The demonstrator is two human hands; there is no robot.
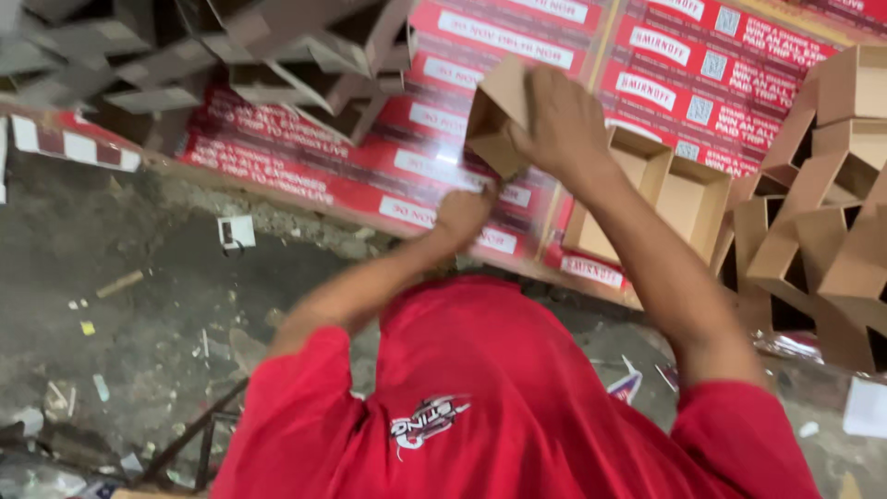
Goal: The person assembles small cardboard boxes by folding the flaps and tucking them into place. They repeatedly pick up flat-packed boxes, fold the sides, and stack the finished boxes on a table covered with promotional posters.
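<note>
Your red cloth shirt (499, 388) fills the foreground. Beyond it, your right hand (559, 120) clamps a small brown cardboard box (494, 115); your left hand (462, 214) is fisted below it, over glossy red printed sheets (407, 166).

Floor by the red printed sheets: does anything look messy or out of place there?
Yes. The dirty floor is littered with paper scraps and a small white box. Folded brown cartons lie tumbled at all angles rather than stacked, while the right hand holds a single carton.
</note>
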